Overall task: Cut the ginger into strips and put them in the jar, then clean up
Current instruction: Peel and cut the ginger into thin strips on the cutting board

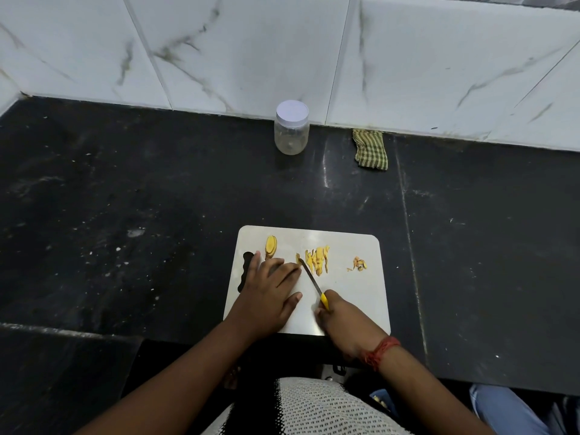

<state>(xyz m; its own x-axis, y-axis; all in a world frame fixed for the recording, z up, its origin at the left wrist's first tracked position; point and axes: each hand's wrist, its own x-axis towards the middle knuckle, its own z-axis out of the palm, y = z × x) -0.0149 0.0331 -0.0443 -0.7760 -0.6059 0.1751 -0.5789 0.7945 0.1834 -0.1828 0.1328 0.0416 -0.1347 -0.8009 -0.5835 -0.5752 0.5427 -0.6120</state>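
Cutting stage, partway through. The left hand (270,287) is lying flat near the left edge of the white cutting board (361,296), fingers (288,271) pressed together and pinning a ginger piece (297,258) that is mostly hidden beneath them. The right hand (342,321) is gripping the yellow-handled knife (314,282), fingers curled shut around the handle, blade tip resting at that pinned piece. A pile of cut strips (317,260) is lying just beside the blade toward the board's middle; small scraps (359,264) are sitting near the right edge. Uncut ginger slices (270,245) are waiting near the board's far left corner. The jar (291,128) is standing at the tabletop's far edge against the tiled wall, lid on, apparently empty. A checked cloth (370,149) is lying near it. Left to do, by my reading: remaining slices, jar filling, all cleanup.
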